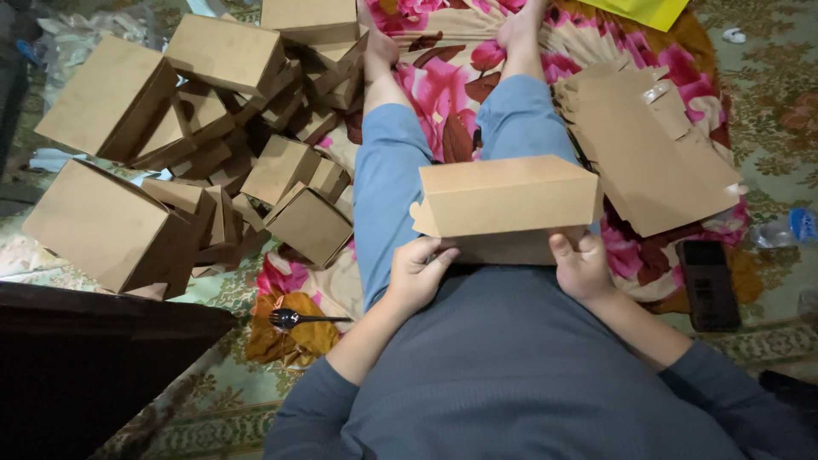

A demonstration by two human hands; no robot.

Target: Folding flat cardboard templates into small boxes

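Two hands, the left hand and right hand, are clamped on the lower corners of a brown cardboard box steadied on the lap, with folded boxes piled at ten o'clock.

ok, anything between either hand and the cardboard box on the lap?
Nothing visible. The left hand and right hand both already grip the near bottom edge of the brown cardboard box, fingers directly on the cardboard. The box rests on the knees.
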